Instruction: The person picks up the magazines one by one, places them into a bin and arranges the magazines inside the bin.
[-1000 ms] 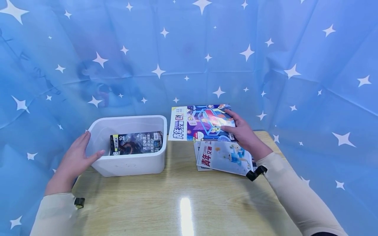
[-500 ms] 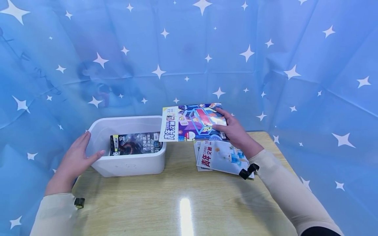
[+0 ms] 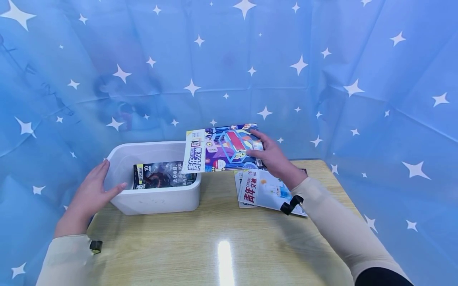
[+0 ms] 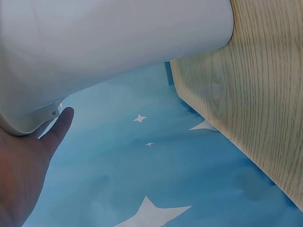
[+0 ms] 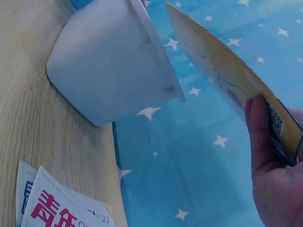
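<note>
My right hand [image 3: 276, 159] grips the right end of a magazine [image 3: 224, 147] with a purple and blue cover. In the right wrist view the magazine [image 5: 222, 61] is held off the table, its far edge near the rim of a white plastic bin [image 3: 161, 201]. From the head its left end overlaps the bin's right side. My left hand [image 3: 90, 190] holds the bin's left rim, thumb over the front corner; part of its fingers is hidden behind the bin in the left wrist view. Inside the bin lies a dark-covered magazine [image 3: 157, 175].
A small pile of magazines, a pale blue one [image 3: 266, 190] on top, lies on the right of the wooden table [image 3: 186, 246], partly under my right forearm. Behind the table hangs a blue curtain [image 3: 229, 59] with white stars.
My right hand has carried the purple magazine leftward, from beside the bin to over its right side. The left hand and the bin have stayed put.
</note>
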`<action>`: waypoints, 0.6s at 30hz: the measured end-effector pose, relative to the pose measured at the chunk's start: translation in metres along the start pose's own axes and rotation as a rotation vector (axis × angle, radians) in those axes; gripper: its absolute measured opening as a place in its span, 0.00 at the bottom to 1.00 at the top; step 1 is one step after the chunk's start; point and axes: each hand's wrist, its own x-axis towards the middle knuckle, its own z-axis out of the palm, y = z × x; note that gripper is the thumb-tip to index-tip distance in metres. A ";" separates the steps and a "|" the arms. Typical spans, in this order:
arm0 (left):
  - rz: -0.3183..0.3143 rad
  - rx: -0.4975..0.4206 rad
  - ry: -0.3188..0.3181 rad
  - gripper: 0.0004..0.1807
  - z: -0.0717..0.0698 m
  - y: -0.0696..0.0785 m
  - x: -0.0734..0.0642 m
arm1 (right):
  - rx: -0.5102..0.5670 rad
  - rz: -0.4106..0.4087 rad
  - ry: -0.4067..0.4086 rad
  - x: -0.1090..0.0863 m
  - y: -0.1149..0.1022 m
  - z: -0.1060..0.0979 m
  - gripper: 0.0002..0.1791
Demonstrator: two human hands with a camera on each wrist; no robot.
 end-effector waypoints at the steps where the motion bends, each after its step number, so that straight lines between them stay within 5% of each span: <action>1: 0.000 0.000 0.001 0.62 0.000 0.000 0.000 | -0.004 -0.001 -0.002 0.001 -0.001 0.002 0.45; 18: 0.004 -0.004 0.005 0.61 0.001 -0.001 -0.001 | 0.006 0.009 -0.021 0.014 -0.007 0.043 0.44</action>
